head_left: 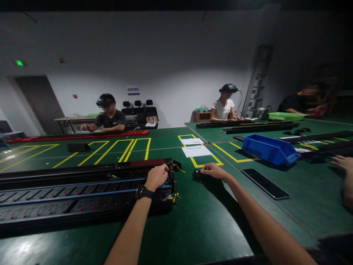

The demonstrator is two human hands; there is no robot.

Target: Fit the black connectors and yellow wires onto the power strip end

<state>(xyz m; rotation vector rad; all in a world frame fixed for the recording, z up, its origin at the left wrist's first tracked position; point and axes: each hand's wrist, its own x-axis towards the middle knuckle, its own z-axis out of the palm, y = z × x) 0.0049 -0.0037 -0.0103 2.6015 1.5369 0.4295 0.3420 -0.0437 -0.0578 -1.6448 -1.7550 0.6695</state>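
A long black assembly (91, 191) with blue strips and red dots lies on the green table at the left. My left hand (157, 176), with a black watch on its wrist, rests on its right end, fingers curled down; whatever they hold is hidden. Yellow and black wires (175, 198) stick out at that end. Right of the assembly, my right hand (214, 171) has its fingertips closed on a small black part (197, 174) on the table.
A dark phone (265, 183) and a blue bin (268, 149) lie at the right. White paper sheets (196, 151) lie among yellow tape outlines. Another person's hand (342, 163) is at the right edge. Several people sit across, beside red and black rails (79, 137).
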